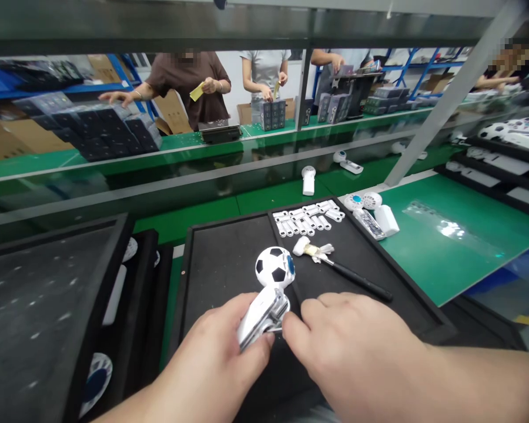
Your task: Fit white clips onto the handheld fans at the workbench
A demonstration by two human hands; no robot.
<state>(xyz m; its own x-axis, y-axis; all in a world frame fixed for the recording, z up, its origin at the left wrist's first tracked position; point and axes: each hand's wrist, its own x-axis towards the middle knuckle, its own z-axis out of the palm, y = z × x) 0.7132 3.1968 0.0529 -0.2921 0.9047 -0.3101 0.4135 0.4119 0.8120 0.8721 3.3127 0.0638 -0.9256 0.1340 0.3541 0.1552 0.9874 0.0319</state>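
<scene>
A white handheld device [261, 311] with a round soccer-ball-patterned head is held over a black tray [229, 241]. My left hand [223, 341] is closed around its handle, thumb at the near side. The fingers of my right hand [339, 329] are curled, with the fingertips against the handle's right side; whether they pinch a small part is hidden. Several small white pieces [306, 220] lie in rows at the tray's back. A black-handled tool [357, 279] with a white wrapped head rests on the tray's right half.
Opened device parts [370, 217] lie at the tray's back right corner. More devices [308, 181] sit on the green conveyor. Stacked black trays [48, 305] stand at left, others at right. People work across the line beside stacked boxes [110, 129].
</scene>
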